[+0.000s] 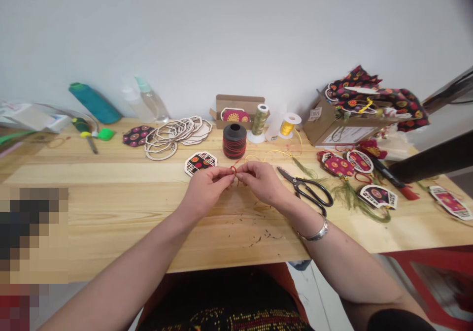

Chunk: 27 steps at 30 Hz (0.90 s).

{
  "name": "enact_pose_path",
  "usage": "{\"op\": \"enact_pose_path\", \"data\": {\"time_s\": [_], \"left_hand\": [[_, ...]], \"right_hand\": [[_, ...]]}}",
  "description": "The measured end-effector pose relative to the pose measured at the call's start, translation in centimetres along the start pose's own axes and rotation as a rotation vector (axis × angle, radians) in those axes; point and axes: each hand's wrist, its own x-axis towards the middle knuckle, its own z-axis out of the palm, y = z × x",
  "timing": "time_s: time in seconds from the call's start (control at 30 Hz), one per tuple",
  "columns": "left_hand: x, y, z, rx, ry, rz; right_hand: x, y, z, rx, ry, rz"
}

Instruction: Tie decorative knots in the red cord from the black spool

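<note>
Between the fingertips of both hands is a small loop of red cord, held just above the wooden table. My left hand pinches the cord from the left, thumb against forefinger. From the other side my right hand pinches it too, the two hands nearly touching. A spool of dark red cord stands right behind them. Partly behind my left hand lies an eight-sided patterned ornament with a white cut-out frame. Black-handled scissors lie beside my right forearm.
Green thread and yellow thread stand on spools at the back. White cut-out frames are piled back left. A cardboard box of patterned fabric is at right, with tasselled ornaments before it. Dark scraps lie near the front edge.
</note>
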Motion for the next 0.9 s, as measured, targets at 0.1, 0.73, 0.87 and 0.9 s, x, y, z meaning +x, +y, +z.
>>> {"op": "enact_pose_path", "data": {"time_s": [0.1, 0.73, 0.87, 0.9], "left_hand": [[0.08, 0.08, -0.06, -0.094, -0.005, -0.064], [0.68, -0.44, 0.16, -0.593, -0.098, -0.195], [0.68, -0.53, 0.11, -0.622, -0.142, -0.166], [0.69, -0.55, 0.10, -0.622, -0.150, -0.163]], "right_hand": [[-0.13, 0.07, 0.23, -0.012, 0.020, -0.013], [0.01, -0.11, 0.65, 0.374, 0.063, 0.102], [0.09, 0.14, 0.45, 0.519, 0.012, 0.118], [0.10, 0.20, 0.43, 0.542, 0.006, 0.121]]}}
